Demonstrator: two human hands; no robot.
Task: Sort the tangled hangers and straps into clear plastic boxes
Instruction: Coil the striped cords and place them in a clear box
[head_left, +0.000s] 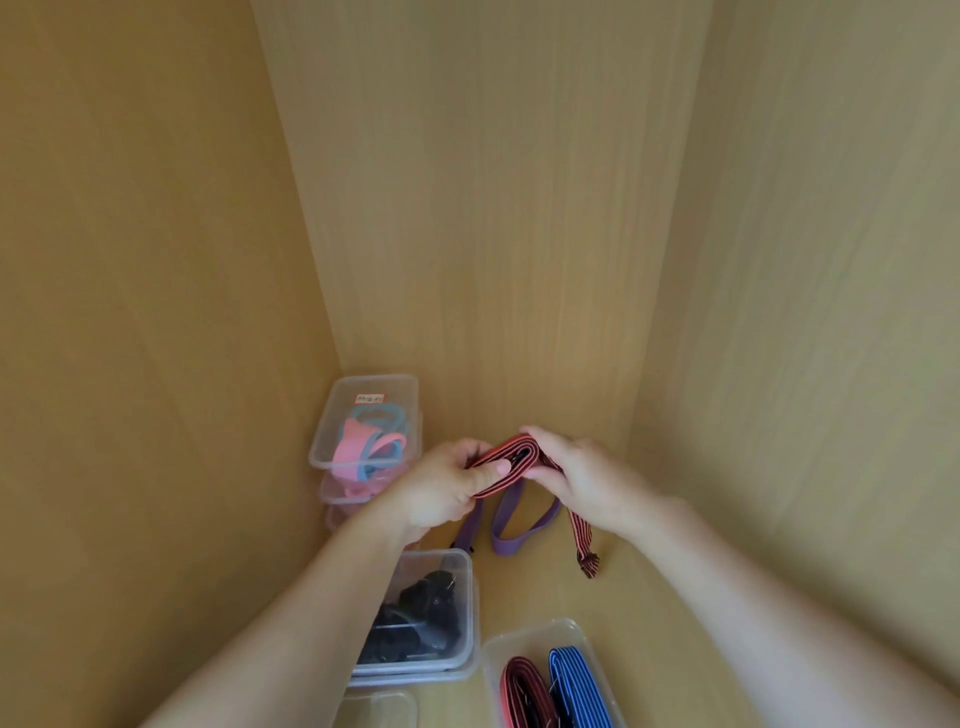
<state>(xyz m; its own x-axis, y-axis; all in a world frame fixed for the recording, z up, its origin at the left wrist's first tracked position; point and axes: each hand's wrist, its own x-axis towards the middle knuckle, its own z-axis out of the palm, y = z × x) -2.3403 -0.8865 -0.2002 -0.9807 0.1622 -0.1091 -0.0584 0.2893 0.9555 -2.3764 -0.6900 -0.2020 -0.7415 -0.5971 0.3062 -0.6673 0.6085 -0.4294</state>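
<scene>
Strap (506, 456), seemingly soft and light, is being pinched in folds between left hand (441, 491) and right hand (589, 480), tail dangling below the right; gripping across all layers is looking safest.

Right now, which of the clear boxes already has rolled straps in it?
The box at the bottom right, nearest the camera: it holds a red roll and a blue roll. Two others hold black pieces or pink and blue loops.

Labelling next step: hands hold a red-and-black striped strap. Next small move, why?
Probably wind the loose tail onto the red-and-black striped strap bundle that left hand and right hand pinch: it dangles free, and the clear plastic box holds rolled straps.
</scene>
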